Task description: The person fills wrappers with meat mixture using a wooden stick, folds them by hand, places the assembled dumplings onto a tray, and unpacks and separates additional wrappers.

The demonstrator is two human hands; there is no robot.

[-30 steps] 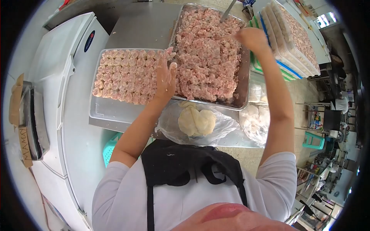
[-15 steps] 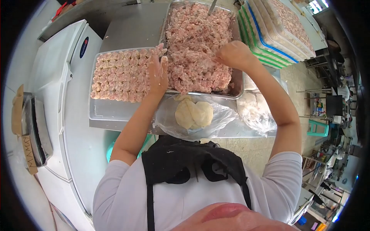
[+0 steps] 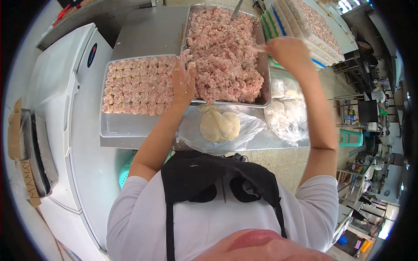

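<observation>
My left hand [image 3: 184, 81] is raised between the tray of dumplings [image 3: 109, 128] and the metal tray [image 3: 266, 87] of minced meat [image 3: 224, 52]. Its thumb stands apart from the fingers, and pink meat clings to them. Over the right rim of the metal tray, my right hand [image 3: 289, 52] is closed round a thin, meat-coated thing, blurred and partly hidden. Closely packed rows of dumplings [image 3: 139, 82] fill much of the plastic tray. Pale dough wrappers [image 3: 220, 125] lie on a clear plastic bag nearer my body.
A handle [image 3: 236, 9] sticks up from the meat's far edge. Stacked filled trays [image 3: 305, 26] stand at the back right. Bags of white pieces [image 3: 286, 117] lie at the right of the steel table [image 3: 146, 32]. A white freezer [image 3: 56, 82] stands at the left.
My right hand swept left over the meat, then moved back right to the tray's rim. Its near part now looks more heaped. My left hand keeps its pose; the view has shifted slightly.
</observation>
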